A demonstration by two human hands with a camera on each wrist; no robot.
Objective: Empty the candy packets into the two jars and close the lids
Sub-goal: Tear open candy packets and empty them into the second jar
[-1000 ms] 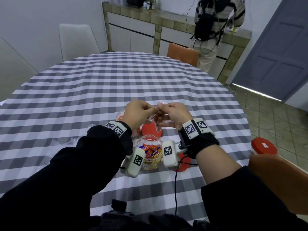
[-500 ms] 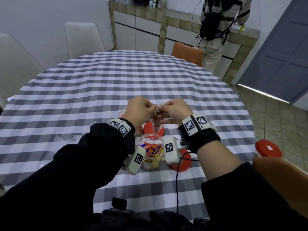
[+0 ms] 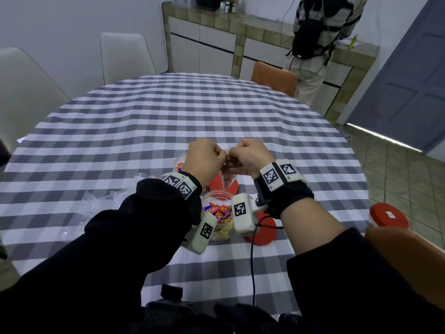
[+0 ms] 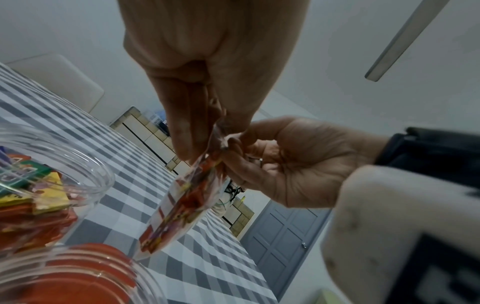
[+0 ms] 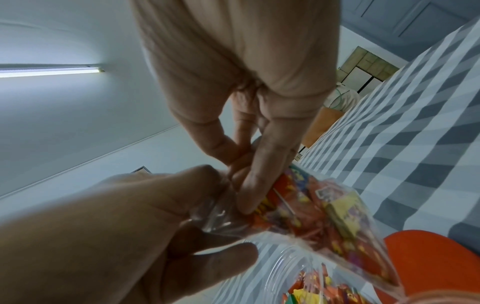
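Observation:
Both hands hold one clear candy packet (image 3: 226,175) by its top, above the table, with colourful candies hanging in its lower part. My left hand (image 3: 212,156) pinches the top edge from the left and my right hand (image 3: 240,155) pinches it from the right. The left wrist view shows the packet (image 4: 182,205) hanging edge-on between the fingertips. An open jar (image 3: 218,214) partly filled with candies stands near me, below the wrists. A second open jar (image 3: 179,163) is half hidden behind the left hand. One red lid (image 3: 218,185) lies under the packet, another red lid (image 3: 265,233) lies near my right wrist.
Crumpled empty clear wrappers (image 3: 103,201) lie on the checked tablecloth (image 3: 168,116) to the left. A red-lidded thing (image 3: 389,215) sits beyond the table's right edge, by an orange chair back (image 3: 409,256). A person stands at the far counter (image 3: 320,44).
Both hands stay together, pinching the packet's top, with only small finger movements. The head view has shifted slightly.

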